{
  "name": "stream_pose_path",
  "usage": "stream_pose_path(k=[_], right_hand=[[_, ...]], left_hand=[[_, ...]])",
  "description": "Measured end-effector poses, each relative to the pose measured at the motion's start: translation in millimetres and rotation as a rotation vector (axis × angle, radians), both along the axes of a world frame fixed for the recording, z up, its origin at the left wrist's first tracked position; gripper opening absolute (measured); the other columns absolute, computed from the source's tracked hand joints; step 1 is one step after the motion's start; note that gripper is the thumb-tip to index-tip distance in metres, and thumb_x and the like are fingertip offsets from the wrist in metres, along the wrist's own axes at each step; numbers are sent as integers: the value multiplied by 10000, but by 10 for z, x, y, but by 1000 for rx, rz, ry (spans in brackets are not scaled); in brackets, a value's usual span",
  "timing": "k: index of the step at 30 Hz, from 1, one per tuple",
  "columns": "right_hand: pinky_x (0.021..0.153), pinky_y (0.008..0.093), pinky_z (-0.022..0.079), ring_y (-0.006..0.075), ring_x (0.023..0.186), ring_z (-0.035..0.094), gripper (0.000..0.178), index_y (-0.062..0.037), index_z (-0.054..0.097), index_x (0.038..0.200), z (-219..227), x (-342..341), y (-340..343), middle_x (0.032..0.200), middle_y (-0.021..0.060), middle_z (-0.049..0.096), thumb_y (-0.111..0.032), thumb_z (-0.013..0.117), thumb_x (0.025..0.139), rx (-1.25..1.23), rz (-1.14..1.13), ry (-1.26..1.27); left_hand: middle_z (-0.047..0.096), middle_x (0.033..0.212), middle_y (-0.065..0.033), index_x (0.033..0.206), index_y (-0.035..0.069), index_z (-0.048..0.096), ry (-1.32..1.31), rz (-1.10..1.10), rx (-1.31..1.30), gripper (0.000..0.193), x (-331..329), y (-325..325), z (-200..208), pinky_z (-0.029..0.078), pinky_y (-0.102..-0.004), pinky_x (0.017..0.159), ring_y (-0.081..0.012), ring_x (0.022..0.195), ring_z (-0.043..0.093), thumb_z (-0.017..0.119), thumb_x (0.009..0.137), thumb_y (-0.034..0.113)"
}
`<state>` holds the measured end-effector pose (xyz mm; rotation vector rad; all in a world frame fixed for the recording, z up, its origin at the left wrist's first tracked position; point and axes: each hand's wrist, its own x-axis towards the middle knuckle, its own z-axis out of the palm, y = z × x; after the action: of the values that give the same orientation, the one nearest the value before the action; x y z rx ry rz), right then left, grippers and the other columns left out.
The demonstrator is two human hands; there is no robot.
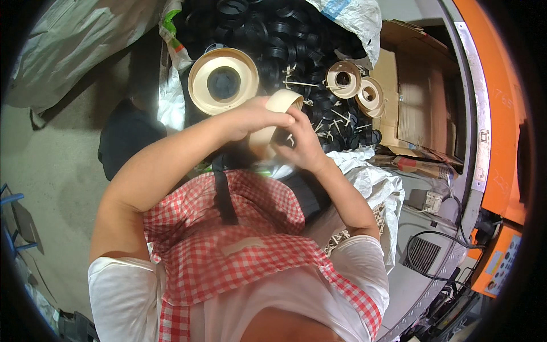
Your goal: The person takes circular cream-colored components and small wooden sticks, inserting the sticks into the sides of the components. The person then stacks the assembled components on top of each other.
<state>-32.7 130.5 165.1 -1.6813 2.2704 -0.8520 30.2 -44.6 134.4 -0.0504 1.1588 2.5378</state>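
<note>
Smooth cream plastic-looking ring [283, 100], tilted, held before the chest | left hand [250, 118] clasps its wall, fingertips hidden | right hand [306, 141] pinches its rim | open white woven sack [364, 25]: glossy black round plastic parts [279, 48], thin cream sticks [301, 84] strewn on top | open brown cardboard box [421, 108] beside it

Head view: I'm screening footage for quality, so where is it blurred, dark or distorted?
All in the head view: the held cream ring smears at its lower end, perhaps from motion; the heaped black parts partly merge into darkness; the metal strip at right bows with the fisheye, and the picture's corners fall to black.
</note>
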Motion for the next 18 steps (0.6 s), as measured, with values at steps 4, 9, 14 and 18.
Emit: stream_pose_path(k=[4,9,14,18], right_hand=[[875,358,466,260,1079,524,729,-44,285,1325,21,-163,22,1207,170,472,-109,711,737,92,-591,-1138],[613,326,546,226,781,638,793,-53,189,1392,-241,-102,173,1149,203,515,-396,620,822,58,-436,-720],[659,315,533,264,789,634,760,-28,278,1336,-192,-96,88,1053,202,587,-492,578,814,176,-515,-562],[646,278,525,228,718,631,722,18,235,1341,-243,-213,235,972,180,627,-505,476,905,124,-582,-1040]], left_hand=[[600,1034,-52,1205,41,496,40,121,-148,464,-5,62,81,483,-258,783,-108,897,579,672,783,124],[598,1034,-61,1189,20,497,129,183,-116,452,-8,151,1,480,-257,777,-110,882,578,668,786,130],[586,1061,-62,1196,1,483,142,193,-230,469,-14,132,25,469,-254,786,-108,924,561,668,791,148],[585,1068,-67,1213,9,472,144,177,-254,501,-28,189,-58,480,-259,772,-113,915,569,677,781,157]])
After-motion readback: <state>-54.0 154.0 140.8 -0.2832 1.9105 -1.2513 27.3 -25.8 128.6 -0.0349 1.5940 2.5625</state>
